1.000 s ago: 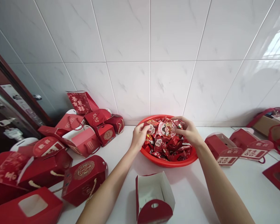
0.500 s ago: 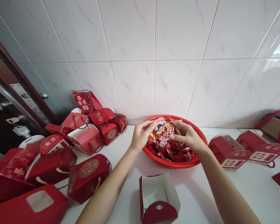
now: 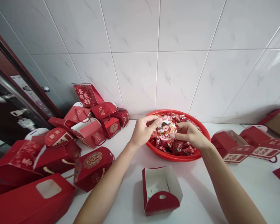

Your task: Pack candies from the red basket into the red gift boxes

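Note:
Above a red plastic basket (image 3: 182,157) of red-wrapped candies (image 3: 178,147), I hold up a flat, roundish cartoon-printed piece (image 3: 165,127), white and red with a figure in a black hat. Whether it is a card or a packet I cannot tell. The thumb and fingers of my left hand (image 3: 143,129) pinch its left edge, while my right hand (image 3: 192,134) grips the right edge. Closer to me stands a red paper gift box (image 3: 162,202), its top open and its white inside bare, with a rounded flap that has a hole.
Several red gift boxes (image 3: 93,166) crowd the left side, some with rope handles. More boxes (image 3: 232,146) stand right of the basket. A tiled wall (image 3: 133,81) runs behind the white counter (image 3: 128,199). Keys (image 3: 25,119) hang in a door at far left.
The view has tilted slightly down and left, so things sit higher and a little further right. Both hands still hold the printed piece, now turned more squarely toward me.

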### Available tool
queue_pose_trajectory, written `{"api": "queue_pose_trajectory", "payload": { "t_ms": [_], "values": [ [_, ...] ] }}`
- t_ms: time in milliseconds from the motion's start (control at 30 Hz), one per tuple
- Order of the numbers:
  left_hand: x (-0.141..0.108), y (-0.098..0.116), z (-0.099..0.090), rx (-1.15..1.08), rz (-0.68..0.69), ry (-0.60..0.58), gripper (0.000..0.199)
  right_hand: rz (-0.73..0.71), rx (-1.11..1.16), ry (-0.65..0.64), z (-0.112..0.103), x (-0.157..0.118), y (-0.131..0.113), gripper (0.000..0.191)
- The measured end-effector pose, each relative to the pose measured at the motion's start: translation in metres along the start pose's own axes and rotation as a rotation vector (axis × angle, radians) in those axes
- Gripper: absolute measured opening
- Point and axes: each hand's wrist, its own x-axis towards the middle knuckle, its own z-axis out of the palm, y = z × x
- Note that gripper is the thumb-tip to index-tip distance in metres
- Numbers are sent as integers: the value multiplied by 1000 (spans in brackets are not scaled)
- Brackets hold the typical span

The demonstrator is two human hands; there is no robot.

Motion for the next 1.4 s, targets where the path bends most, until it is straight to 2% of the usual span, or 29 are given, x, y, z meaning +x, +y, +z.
{"api": "queue_pose_trajectory", "payload": {
  "t_ms": [133,233,300,467,633,867,967,1167,1267,1400],
  "values": [
    [1,0,2,-135,-45,17,41,-32,19,50,2,0,0,22],
    [0,2,1,-202,-107,-90,42,-55,33,103,5,0,-1,23],
    [-1,3,0,-193,-132,-137,40,-64,44,103,6,0,-2,23],
    [-3,3,-2,-103,-107,-149,35,-39,-13,31,4,-3,-8,28],
    [-4,5,0,-100,-113,-168,35,-60,-117,118,4,-3,-11,40],
    [-4,5,3,-159,-124,-195,30,-121,-84,226,5,-4,-13,37],
    [-4,3,2,-138,-109,-193,30,-124,-99,225,4,-5,-13,38],
    [-5,4,2,-76,-85,-168,35,-78,-115,145,1,-7,-15,36],
    [-5,4,2,-55,-74,-201,35,-122,-123,172,2,-7,-15,34],
    [-6,2,6,-99,-84,-243,33,-130,-113,269,3,-7,-13,32]
  ]
}}
